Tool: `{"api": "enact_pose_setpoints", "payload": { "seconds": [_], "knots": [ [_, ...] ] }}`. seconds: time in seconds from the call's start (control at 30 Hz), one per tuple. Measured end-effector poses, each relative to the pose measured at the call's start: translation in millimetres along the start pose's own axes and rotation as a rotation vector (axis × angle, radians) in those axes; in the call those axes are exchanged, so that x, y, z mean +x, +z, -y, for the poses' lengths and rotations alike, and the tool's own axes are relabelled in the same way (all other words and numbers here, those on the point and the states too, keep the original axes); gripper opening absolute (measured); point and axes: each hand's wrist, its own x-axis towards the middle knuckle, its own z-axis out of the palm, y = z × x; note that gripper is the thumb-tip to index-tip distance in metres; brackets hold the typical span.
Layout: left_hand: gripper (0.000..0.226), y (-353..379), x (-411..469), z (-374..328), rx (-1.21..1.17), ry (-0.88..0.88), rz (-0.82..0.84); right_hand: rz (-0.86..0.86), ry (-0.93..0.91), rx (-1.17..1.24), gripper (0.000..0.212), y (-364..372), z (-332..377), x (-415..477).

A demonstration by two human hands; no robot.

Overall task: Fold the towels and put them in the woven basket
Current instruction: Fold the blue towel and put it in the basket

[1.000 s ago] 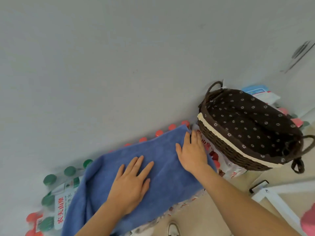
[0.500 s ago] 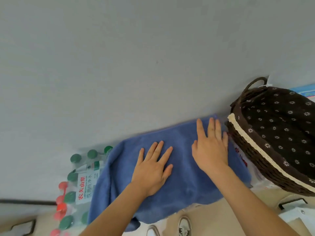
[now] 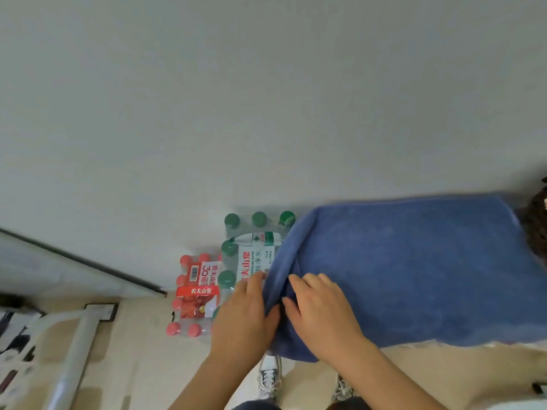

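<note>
left hand (image 3: 245, 315) fingers curled on towel (image 3: 414, 276) edge | right hand (image 3: 322, 315) pinches fold | bottle packs (image 3: 251, 258) underneath | basket (image 3: 536, 229) far right

A shrink-wrapped pack of green-capped water bottles (image 3: 251, 255) stands against the plain pale wall (image 3: 266, 99). Just left of it and a little nearer sits a pack of red-capped bottles (image 3: 195, 291), and the two packs touch. A dark strip (image 3: 83, 261) runs along the wall's base at far left. On the beige floor (image 3: 148, 350), at near left, lies a white tube (image 3: 74, 350). Two laced sneakers (image 3: 270, 377) show at the near edge.
</note>
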Motion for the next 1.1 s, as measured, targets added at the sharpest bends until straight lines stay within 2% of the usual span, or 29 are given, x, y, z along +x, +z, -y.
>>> {"api": "enact_pose_setpoints", "payload": {
  "seconds": [0.03, 0.1, 0.17, 0.2, 0.23, 0.3, 0.4, 0.47, 0.53, 0.6, 0.63, 0.67, 0.73, 0.8, 0.87, 0.97, 1.1],
  "knots": [
    [0.034, -5, 4, 5, -0.12, -0.035, 0.031, 0.005, 0.042, -0.004, 0.021, 2, 6, 0],
    [0.014, -18, 11, 13, -0.438, -0.094, 0.112, 0.027, 0.168, 0.062, 0.045, 2, 19, -3],
    [0.007, -29, 17, 21, -0.66, -0.092, 0.082, -0.011, 0.219, 0.172, 0.066, -2, 33, -8],
    [0.005, -35, 21, 23, -0.709, -0.046, 0.071, -0.04, 0.195, 0.238, 0.07, -6, 40, -9],
    [0.011, -40, 26, 24, -0.737, 0.027, 0.074, -0.067, 0.164, 0.306, 0.07, -8, 45, -9],
    [0.024, -53, 29, 20, -0.786, 0.224, 0.181, -0.085, 0.141, 0.38, 0.066, -9, 52, -2],
    [0.036, -66, 28, 17, -0.862, 0.378, 0.367, -0.214, 0.234, 0.385, 0.051, -9, 52, 14],
    [0.034, -65, 28, 27, -0.907, 0.301, 0.355, -0.296, 0.351, 0.425, 0.036, -13, 51, 25],
    [0.03, -64, 29, 36, -1.025, 0.092, 0.33, -0.312, 0.438, 0.528, 0.027, -16, 50, 30],
    [0.025, -67, 29, 39, -1.239, -0.103, 0.319, -0.305, 0.449, 0.657, 0.029, -20, 53, 32],
    [0.024, -71, 30, 39, -1.302, -0.136, 0.276, -0.294, 0.434, 0.7, 0.033, -22, 56, 31],
    [0.026, -74, 32, 39, -1.305, -0.12, 0.201, -0.275, 0.411, 0.716, 0.04, -23, 58, 30],
    [0.038, -84, 40, 41, -1.155, -0.025, 0.031, -0.21, 0.351, 0.638, 0.063, -20, 69, 26],
    [0.049, -91, 59, 50, -0.938, 0.03, -0.115, -0.157, 0.243, 0.381, 0.076, -12, 85, 19],
    [0.052, -89, 85, 62, -0.758, 0.024, -0.172, -0.08, 0.178, 0.119, 0.083, 4, 101, 15],
    [0.053, -76, 118, 81, -0.649, -0.088, -0.067, 0.022, 0.136, -0.069, 0.09, 32, 119, 12],
    [0.046, -60, 111, 99, -0.809, -0.153, 0.124, 0.124, 0.087, -0.173, 0.093, 61, 124, 8]
  ]
}}
